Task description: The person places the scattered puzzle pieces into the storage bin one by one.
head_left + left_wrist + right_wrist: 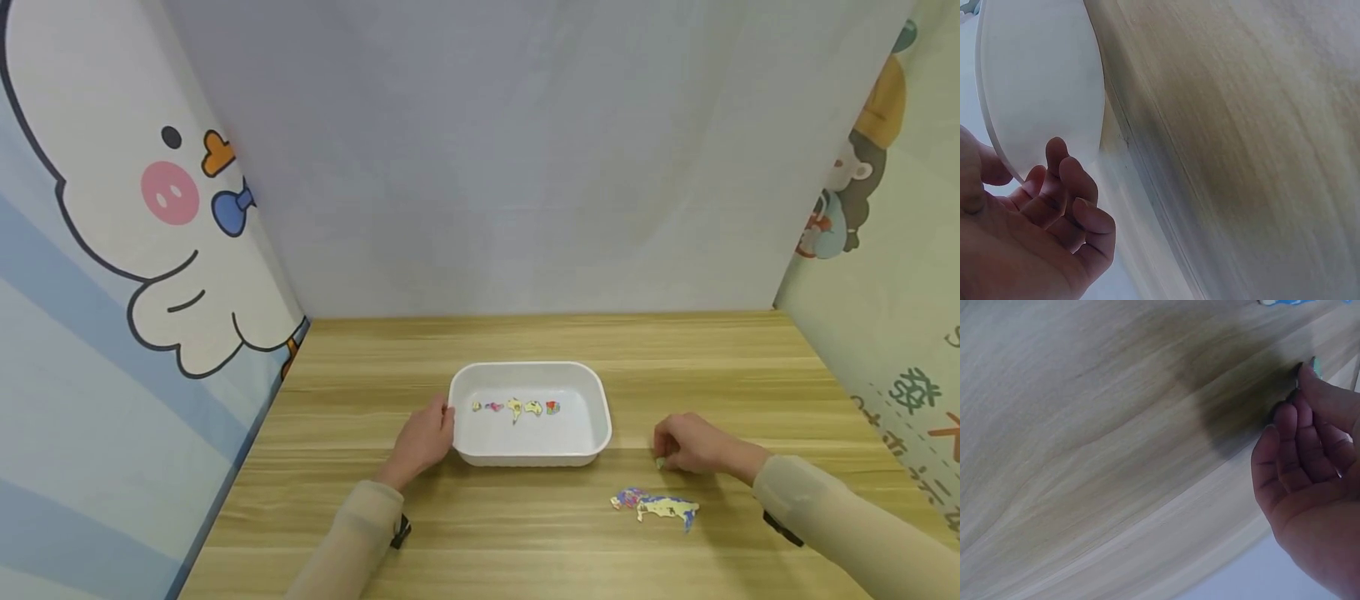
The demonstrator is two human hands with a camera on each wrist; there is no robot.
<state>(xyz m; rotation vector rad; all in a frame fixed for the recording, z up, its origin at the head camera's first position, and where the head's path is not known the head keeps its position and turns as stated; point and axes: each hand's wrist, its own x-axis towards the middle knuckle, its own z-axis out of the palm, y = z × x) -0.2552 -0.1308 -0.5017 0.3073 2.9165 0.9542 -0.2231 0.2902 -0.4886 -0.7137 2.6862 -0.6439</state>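
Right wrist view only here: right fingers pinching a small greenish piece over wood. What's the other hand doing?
Observer: The left hand grips the white tray at its left end.
Operator: Anything in it?
Observer: Five small pieces, set in one row from left to right.
Operator: And on the table, on the person's side of the right hand?
Observer: A longer patterned strip lies flat there; the head view shows its full length, cream in the middle with blue toward both ends.
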